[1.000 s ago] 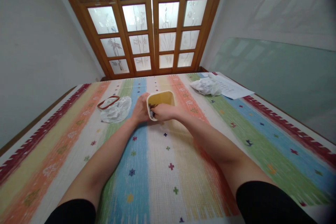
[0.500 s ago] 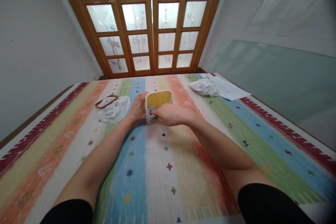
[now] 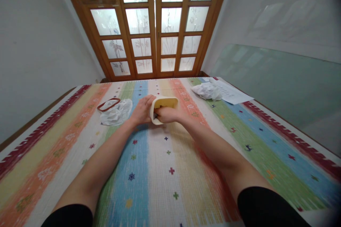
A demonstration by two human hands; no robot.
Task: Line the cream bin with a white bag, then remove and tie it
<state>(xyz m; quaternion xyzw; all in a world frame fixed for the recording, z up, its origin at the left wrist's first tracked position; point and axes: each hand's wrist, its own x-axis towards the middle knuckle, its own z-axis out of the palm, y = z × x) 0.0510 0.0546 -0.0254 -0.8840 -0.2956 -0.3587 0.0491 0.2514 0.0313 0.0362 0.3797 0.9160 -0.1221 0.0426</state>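
Observation:
A yellow container (image 3: 173, 102) with a pale rim is tilted so its opening faces me, near the middle of the table. My left hand (image 3: 143, 110) grips its left side, fingers wrapped round the outer wall. My right hand (image 3: 166, 114) reaches into the opening with the fingers curled. Only a small dark-grey bit of something shows at those fingertips; the rest is hidden inside the container.
On the left of the striped tablecloth (image 3: 160, 156), a crumpled white bag (image 3: 117, 113) lies under a brown ring-shaped frame (image 3: 108, 104). At the back right are another white bag (image 3: 207, 90) and printed papers (image 3: 233, 93).
My right hand has moved from the container's near left rim into the opening, and the grey fuzzy cloth it held there is mostly out of sight. The container is tipped more towards me.

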